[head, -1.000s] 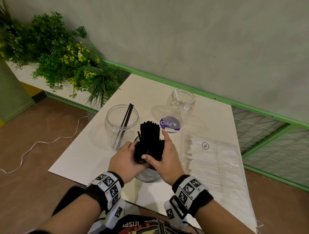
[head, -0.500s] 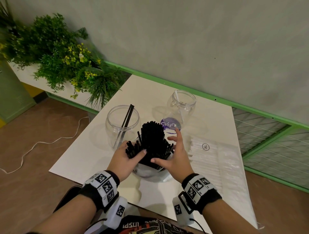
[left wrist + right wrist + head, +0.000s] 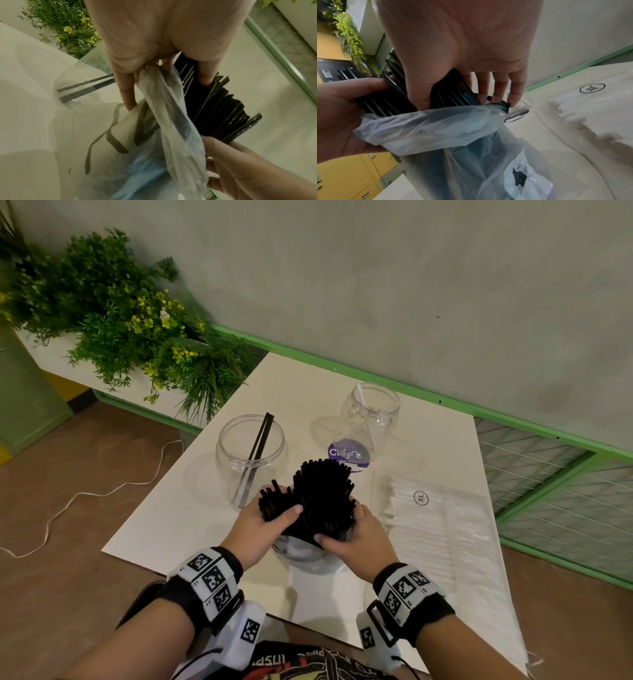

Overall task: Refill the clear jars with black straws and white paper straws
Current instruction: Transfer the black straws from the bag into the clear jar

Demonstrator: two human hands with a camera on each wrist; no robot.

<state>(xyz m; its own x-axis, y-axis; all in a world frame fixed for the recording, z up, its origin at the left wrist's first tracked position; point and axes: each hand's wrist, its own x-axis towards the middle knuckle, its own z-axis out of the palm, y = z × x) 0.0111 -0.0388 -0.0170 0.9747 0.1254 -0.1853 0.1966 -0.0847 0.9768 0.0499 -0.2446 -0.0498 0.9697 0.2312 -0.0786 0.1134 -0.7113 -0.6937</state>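
Note:
A thick bundle of black straws (image 3: 322, 494) stands in a thin plastic bag (image 3: 308, 553) near the table's front edge. My left hand (image 3: 270, 518) grips a smaller bunch split off at the bundle's left, with its thumb across the straws. In the left wrist view its fingers (image 3: 126, 94) also pinch the bag (image 3: 171, 121) beside the straws (image 3: 223, 108). My right hand (image 3: 346, 529) wraps the main bundle from the right; the right wrist view shows its thumb and fingers (image 3: 498, 88) curled round the straws (image 3: 450, 94) above the bag's rim (image 3: 436, 128). Behind stand two clear jars: the left jar (image 3: 251, 470) holds two black straws, the right jar (image 3: 371, 419) one white straw.
A clear pack of white paper straws (image 3: 431, 529) marked XL lies to the right of the bag. The white table (image 3: 191, 508) ends just in front of me and to the left. Green plants (image 3: 130, 330) stand at the far left; a green rail (image 3: 445, 402) runs along the wall.
The tight bundle has fanned out and a small bunch has split off into my left hand. My right hand, spread beside the straws half a second ago, has closed round them.

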